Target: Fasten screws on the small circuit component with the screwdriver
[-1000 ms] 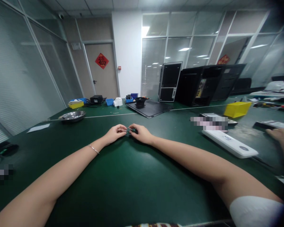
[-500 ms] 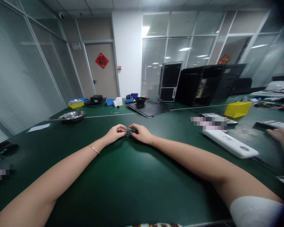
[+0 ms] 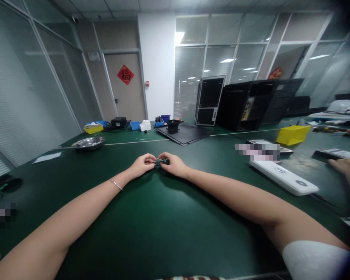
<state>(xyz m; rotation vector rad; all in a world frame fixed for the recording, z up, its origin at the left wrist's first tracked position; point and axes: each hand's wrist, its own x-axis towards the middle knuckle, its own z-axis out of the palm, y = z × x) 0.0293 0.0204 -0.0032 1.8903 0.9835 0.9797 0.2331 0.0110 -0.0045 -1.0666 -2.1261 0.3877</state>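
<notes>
Head view: looking forward and down along a green-topped workbench (image 3: pixel 163 233), both forearms reaching to its middle.

Left hand (image 3: pixel 141 165): pinched nearly closed, its fingertips (image 3: pixel 153 159) on the left end of the small part; a thin silver bracelet (image 3: pixel 116 184) circles the wrist.

Right hand (image 3: pixel 173 165): also pinched nearly closed, its fingertips (image 3: pixel 163 158) gripping the right end of the same part, knuckles almost meeting the left hand's fingers.

Held part: a small dark-green piece with a thin metal strip (image 3: pixel 160 162), held between both hands just above the bench; too small to identify further.

Bench: a steel bowl (image 3: pixel 89 143) sits ahead on the left, a yellow bin (image 3: pixel 293 135) ahead on the right, and a long white device (image 3: pixel 282 177) lies right of the hands, well apart from them.

Nearby: another person's hand (image 3: pixel 345 171) rests at the right edge, beside a dark flat object (image 3: pixel 335 153).

Back: black computer cases (image 3: pixel 239 105) stand on the far bench.
</notes>
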